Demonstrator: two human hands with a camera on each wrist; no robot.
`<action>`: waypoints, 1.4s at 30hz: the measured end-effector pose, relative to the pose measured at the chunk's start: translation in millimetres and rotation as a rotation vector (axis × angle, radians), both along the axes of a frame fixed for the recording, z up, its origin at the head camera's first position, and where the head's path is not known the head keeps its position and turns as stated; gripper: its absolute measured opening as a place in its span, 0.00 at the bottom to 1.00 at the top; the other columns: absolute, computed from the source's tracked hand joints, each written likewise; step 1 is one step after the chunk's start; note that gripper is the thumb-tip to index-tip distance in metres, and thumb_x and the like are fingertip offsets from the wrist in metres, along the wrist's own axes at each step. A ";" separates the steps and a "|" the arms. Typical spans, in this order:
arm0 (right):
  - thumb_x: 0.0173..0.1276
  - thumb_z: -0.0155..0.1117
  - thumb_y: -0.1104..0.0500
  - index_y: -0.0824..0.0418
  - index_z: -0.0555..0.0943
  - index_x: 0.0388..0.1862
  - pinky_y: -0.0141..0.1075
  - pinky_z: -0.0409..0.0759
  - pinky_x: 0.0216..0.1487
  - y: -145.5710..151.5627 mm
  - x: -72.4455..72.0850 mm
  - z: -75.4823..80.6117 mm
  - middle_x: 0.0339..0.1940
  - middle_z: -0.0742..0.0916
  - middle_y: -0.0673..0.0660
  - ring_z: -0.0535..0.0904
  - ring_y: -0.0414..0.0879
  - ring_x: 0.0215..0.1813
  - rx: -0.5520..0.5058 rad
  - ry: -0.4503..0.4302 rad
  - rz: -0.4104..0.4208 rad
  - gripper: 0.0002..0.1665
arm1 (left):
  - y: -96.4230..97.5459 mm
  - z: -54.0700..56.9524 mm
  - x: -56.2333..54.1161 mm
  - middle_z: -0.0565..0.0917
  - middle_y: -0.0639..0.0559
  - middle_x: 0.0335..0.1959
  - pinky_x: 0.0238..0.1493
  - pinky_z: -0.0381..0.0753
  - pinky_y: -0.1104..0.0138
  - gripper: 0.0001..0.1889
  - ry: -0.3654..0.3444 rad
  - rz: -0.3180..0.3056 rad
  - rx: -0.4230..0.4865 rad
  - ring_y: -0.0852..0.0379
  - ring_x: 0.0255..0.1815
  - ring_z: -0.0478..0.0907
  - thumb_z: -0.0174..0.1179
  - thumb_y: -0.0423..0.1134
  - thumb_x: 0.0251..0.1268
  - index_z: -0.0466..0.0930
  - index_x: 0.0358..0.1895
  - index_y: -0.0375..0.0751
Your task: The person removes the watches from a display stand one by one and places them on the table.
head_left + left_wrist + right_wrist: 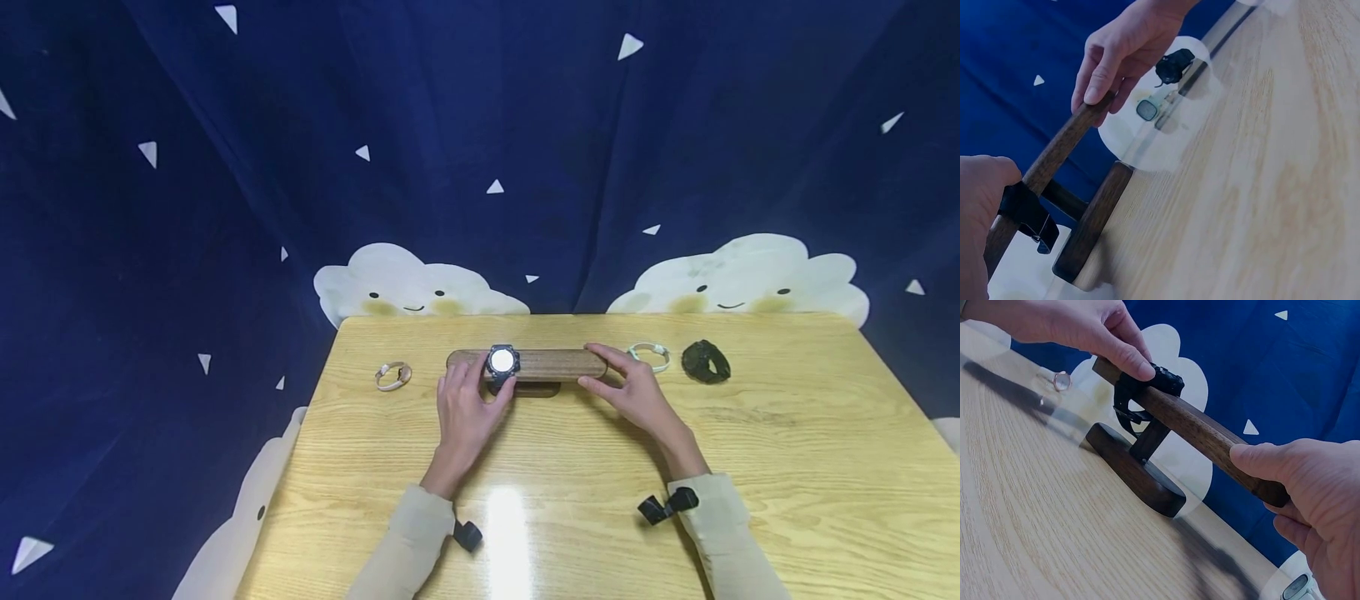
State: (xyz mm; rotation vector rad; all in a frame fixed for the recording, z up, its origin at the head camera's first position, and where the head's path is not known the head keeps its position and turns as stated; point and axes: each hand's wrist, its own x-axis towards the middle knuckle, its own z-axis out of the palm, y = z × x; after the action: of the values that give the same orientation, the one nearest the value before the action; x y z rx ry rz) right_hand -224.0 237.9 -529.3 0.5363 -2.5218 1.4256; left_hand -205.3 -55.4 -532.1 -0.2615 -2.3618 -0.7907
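Observation:
A dark wooden T-shaped watch stand (pixel 558 364) stands on the table, its crossbar raised above a rounded base (pixel 1138 478). Around the left part of the bar hangs a black wristwatch (pixel 502 361), its face bright with glare and its buckled strap looped below. My left hand (pixel 462 414) pinches this watch between thumb and fingers at the bar. With the thumb in front and fingers behind, my right hand (pixel 637 392) grips the bar's right end. In the left wrist view, the base (pixel 1094 222) sits on the tabletop.
A light-strapped watch (pixel 393 377) lies left of the stand. On the right are a pale green-strapped watch (pixel 651 357), close to my right hand, and a bulky black watch (pixel 706 362). A dark blue curtain (pixel 465 125) hangs behind the wooden table (pixel 600 500).

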 end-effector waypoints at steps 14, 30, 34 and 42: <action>0.67 0.78 0.59 0.62 0.79 0.71 0.59 0.75 0.70 0.8 0.7 0.7 0.69 0.82 0.66 0.77 0.63 0.71 0.000 0.004 0.001 0.34 | -1.1 1.6 -1.6 0.83 0.49 0.36 0.39 0.73 0.62 0.34 -0.021 -0.010 -0.037 0.51 0.40 0.77 0.73 0.59 0.61 0.84 0.62 0.38; 0.67 0.78 0.59 0.63 0.78 0.71 0.58 0.76 0.70 -1.0 2.5 4.7 0.70 0.81 0.66 0.76 0.64 0.72 0.012 -0.001 0.005 0.35 | -16.5 8.5 -6.4 0.88 0.47 0.42 0.44 0.76 0.59 0.31 0.021 -0.023 0.013 0.49 0.43 0.80 0.79 0.56 0.51 0.87 0.53 0.38; 0.68 0.77 0.58 0.63 0.78 0.72 0.59 0.75 0.71 -0.3 1.9 3.1 0.70 0.81 0.66 0.75 0.63 0.72 0.010 -0.013 0.003 0.35 | -21.5 11.1 -7.3 0.88 0.48 0.42 0.44 0.76 0.60 0.31 -0.002 -0.026 0.028 0.50 0.42 0.80 0.80 0.55 0.50 0.87 0.53 0.39; 0.68 0.77 0.58 0.63 0.78 0.71 0.60 0.74 0.71 1.2 -0.2 0.5 0.69 0.82 0.66 0.76 0.64 0.72 0.000 -0.016 0.004 0.34 | -29.3 14.2 -8.9 0.85 0.50 0.35 0.39 0.75 0.62 0.30 -0.053 -0.021 0.035 0.52 0.38 0.77 0.81 0.56 0.47 0.88 0.50 0.40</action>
State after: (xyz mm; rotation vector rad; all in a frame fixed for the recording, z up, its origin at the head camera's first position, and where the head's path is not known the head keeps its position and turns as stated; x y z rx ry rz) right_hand -224.2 239.1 -528.8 0.5329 -2.5348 1.4368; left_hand -214.2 -84.7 -517.9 -0.2537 -2.3957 -0.8576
